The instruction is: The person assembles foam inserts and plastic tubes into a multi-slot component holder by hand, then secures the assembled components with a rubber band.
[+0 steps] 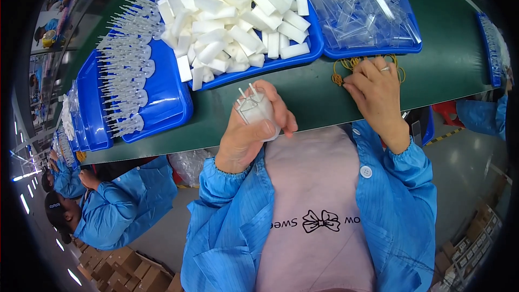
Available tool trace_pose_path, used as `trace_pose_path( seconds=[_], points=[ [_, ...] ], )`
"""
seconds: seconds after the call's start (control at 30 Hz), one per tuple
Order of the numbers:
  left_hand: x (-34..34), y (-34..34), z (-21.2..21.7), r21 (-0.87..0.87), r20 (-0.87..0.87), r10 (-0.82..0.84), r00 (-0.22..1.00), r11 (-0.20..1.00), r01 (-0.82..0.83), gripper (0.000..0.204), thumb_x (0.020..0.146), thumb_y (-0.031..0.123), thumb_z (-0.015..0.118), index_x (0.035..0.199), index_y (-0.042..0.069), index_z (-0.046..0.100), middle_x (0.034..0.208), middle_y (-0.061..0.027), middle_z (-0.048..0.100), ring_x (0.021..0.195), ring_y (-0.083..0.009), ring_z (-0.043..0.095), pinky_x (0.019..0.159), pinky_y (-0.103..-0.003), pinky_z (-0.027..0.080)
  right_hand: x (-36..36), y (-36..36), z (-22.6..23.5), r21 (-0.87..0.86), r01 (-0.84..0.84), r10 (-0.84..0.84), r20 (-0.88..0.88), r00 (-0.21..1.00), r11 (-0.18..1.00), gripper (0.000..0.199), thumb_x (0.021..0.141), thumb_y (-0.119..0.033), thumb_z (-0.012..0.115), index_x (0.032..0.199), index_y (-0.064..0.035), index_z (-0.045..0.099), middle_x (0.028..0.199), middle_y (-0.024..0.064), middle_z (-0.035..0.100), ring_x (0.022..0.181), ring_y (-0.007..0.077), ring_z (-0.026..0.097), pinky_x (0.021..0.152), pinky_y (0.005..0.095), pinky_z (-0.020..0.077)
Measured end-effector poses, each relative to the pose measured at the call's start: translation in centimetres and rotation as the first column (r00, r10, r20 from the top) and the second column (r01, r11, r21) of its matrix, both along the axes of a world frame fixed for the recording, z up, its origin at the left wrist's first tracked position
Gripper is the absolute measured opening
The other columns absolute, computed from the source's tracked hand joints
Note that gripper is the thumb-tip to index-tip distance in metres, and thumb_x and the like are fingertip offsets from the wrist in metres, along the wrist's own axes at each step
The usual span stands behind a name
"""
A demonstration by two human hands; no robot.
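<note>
My left hand (243,138) is closed round a white plastic part (258,109) with thin prongs standing up from its top. Clear plastic edges show over that part's upper end, and my fingers hide much of its lower body. On the table's near side, my right hand (376,94) is closed, its thumb and fingertips pinching at a small heap of yellow rubber bands (337,78). More of the bands lie behind the knuckles. How many the fingertips hold is hidden.
A blue tray (319,35) heaped with white foam blocks (238,19) stands ahead. To its right, another blue tray (378,51) holds clear plastic pieces (351,5). Pronged white parts (127,70) line a blue tray (167,108) at left. Co-workers in blue sit at left and right.
</note>
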State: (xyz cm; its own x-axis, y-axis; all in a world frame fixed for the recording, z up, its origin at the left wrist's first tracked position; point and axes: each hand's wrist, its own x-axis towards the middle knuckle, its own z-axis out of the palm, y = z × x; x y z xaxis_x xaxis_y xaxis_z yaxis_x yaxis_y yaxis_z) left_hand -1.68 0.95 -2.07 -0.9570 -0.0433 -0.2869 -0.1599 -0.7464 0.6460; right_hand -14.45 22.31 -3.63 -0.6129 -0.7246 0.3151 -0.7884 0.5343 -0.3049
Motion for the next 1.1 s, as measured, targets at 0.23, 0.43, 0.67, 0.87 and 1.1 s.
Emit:
trace_pose_path(
  seconds=[0.23, 0.43, 0.67, 0.87, 1.1],
  points=[
    [-0.6, -0.4, -0.5, 0.004, -0.049, -0.038, 0.998, 0.999, 0.039, 0.084, 0.062, 0.01, 0.077, 0.134, 0.0, 0.035, 0.072, -0.0037, 0.053, 0.065, -0.0155, 0.055, 0.061, -0.027, 0.047, -0.5, -0.2, -0.4, -0.145, 0.073, -0.073, 0.005, 0.997, 0.987, 0.007, 0.075, -0.009, 0.065, 0.078, -0.0093, 0.058, 0.08, 0.0025, 0.053, 0.078, 0.0217, 0.049, 0.072, 0.0354, 0.0334],
    [-1.8, 2.4, 0.3, -0.667, -0.056, -0.085, 0.995, 0.745, 0.026, 0.088, 0.064, 0.003, 0.077, 0.14, 0.006, 0.032, 0.076, -0.0027, 0.057, 0.071, -0.0102, 0.054, 0.065, -0.022, 0.044, -0.5, -1.8, 1.5, -0.321, 0.05, 0.035, 0.253, 0.967, 0.946, 0.006, 0.077, -0.007, 0.064, 0.079, -0.0067, 0.058, 0.083, 0.0047, 0.056, 0.079, 0.023, 0.051, 0.072, 0.0347, 0.0348],
    [-3.2, 3.0, -1.1, -0.936, -0.116, -0.317, 0.941, 0.353, 0.004, 0.047, 0.065, 0.007, 0.076, 0.105, 0.007, 0.051, 0.084, -0.0067, 0.062, 0.075, -0.019, 0.061, 0.067, -0.028, 0.048, 0.2, -1.7, 1.9, -0.675, 0.319, 0.633, 0.737, 0.239, 0.665, 0.013, 0.094, -0.017, 0.05, 0.092, -0.0038, 0.051, 0.089, 0.0035, 0.057, 0.077, 0.0112, 0.052, 0.074, 0.0252, 0.0424],
    [-4.2, 3.0, -1.9, -0.991, -0.12, -0.289, 0.95, -0.024, -0.132, 0.033, 0.067, 0.012, 0.071, 0.093, 0.009, 0.052, 0.079, -0.01, 0.062, 0.071, -0.0318, 0.061, 0.059, -0.038, 0.047, 2.6, -3.3, 4.4, -0.562, 0.128, 0.462, 0.771, 0.438, 0.817, 0.004, 0.086, -0.009, 0.056, 0.088, -0.0052, 0.057, 0.092, 0.0086, 0.06, 0.067, 0.0155, 0.055, 0.06, 0.0306, 0.046],
    [-3.4, 1.1, 0.3, -0.649, -0.12, -0.249, 0.961, 0.752, 0.113, 0.032, 0.067, 0.004, 0.07, 0.093, 0.007, 0.051, 0.076, -0.0047, 0.057, 0.066, -0.0177, 0.057, 0.059, -0.028, 0.046, 3.5, -1.7, 3.9, -0.313, -0.323, 0.319, -0.065, 0.946, 0.893, 0.021, 0.065, -0.007, 0.068, 0.085, -0.0051, 0.061, 0.088, 0.008, 0.058, 0.073, 0.0229, 0.057, 0.059, 0.0346, 0.0459]
  ],
)
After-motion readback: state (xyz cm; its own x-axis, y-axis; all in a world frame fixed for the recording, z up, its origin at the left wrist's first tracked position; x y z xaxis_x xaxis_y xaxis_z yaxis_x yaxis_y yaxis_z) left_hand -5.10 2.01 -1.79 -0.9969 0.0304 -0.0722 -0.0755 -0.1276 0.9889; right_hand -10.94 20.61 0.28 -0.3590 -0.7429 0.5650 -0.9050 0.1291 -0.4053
